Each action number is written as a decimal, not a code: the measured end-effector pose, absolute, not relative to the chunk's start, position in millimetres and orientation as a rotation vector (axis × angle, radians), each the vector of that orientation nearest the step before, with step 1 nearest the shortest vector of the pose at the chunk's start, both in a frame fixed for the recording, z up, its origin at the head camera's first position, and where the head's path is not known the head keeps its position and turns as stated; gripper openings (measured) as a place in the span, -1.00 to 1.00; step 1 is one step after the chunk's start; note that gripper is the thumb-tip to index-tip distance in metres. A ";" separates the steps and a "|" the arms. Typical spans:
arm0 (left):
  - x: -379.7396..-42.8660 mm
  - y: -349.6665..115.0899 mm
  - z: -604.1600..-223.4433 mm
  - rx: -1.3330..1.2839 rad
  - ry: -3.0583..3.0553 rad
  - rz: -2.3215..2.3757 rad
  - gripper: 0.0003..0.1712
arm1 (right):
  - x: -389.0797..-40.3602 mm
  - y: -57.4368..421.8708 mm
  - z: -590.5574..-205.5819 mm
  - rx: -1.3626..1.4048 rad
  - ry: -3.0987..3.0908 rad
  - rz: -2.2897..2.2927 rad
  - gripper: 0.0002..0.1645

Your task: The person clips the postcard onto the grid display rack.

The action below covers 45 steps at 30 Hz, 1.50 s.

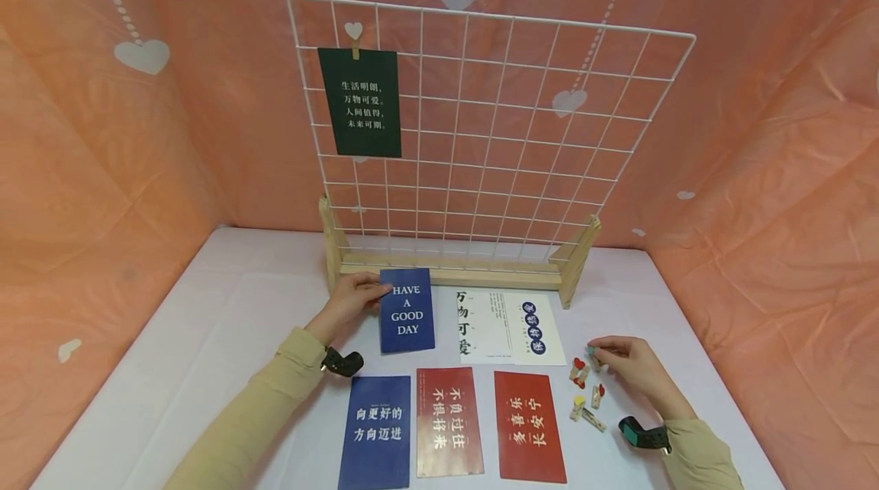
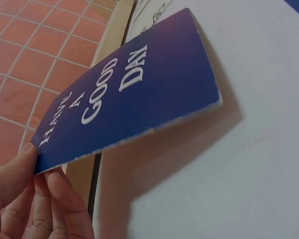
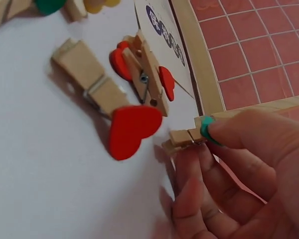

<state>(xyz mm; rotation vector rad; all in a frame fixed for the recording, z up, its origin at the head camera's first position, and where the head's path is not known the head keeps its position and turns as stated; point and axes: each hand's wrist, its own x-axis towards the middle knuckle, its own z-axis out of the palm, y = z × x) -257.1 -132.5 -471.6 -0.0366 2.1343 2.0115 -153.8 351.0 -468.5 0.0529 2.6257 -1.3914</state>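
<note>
Between thumb and fingers my left hand [image 1: 355, 298] pinches the upper left corner of a blue "HAVE A GOOD DAY" card [image 1: 407, 314]. In the left wrist view that card [image 2: 124, 94] is tilted, its near edge raised over the table and casting a shadow. My right hand [image 1: 635, 368] pinches a small wooden clothespin [image 3: 187, 137] with a green ornament, at the right of the table. Close by lie several more clothespins, among them one with a red heart [image 3: 134, 130] and one with a yellow top [image 1: 578, 403].
A white wire grid [image 1: 508, 131] stands in a wooden base [image 1: 481, 276] at the back. On its upper left hangs a dark green card [image 1: 360, 104], clipped by a clothespin. White cards [image 1: 508, 326], another blue card [image 1: 375, 433] and two red cards [image 1: 449, 421] lie on the table.
</note>
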 end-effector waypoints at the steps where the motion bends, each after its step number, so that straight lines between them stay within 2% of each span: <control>1: -256.8 -132.8 -470.9 -0.039 2.138 2.008 -0.64 | -154.2 351.1 -467.9 0.049 2.633 -1.392 -0.68; 9: -256.1 -133.2 -462.5 -0.010 2.186 1.999 -0.61 | -158.9 350.3 -455.6 0.019 2.654 -1.423 -0.67; 20: -254.1 -129.8 -438.8 -0.077 2.121 2.096 -0.69 | -167.9 343.1 -445.4 0.008 2.570 -1.472 -0.63; 45: -250.6 -123.3 -398.5 0.117 2.255 2.053 -0.61 | -204.6 295.8 -422.0 -0.266 2.571 -1.512 -0.63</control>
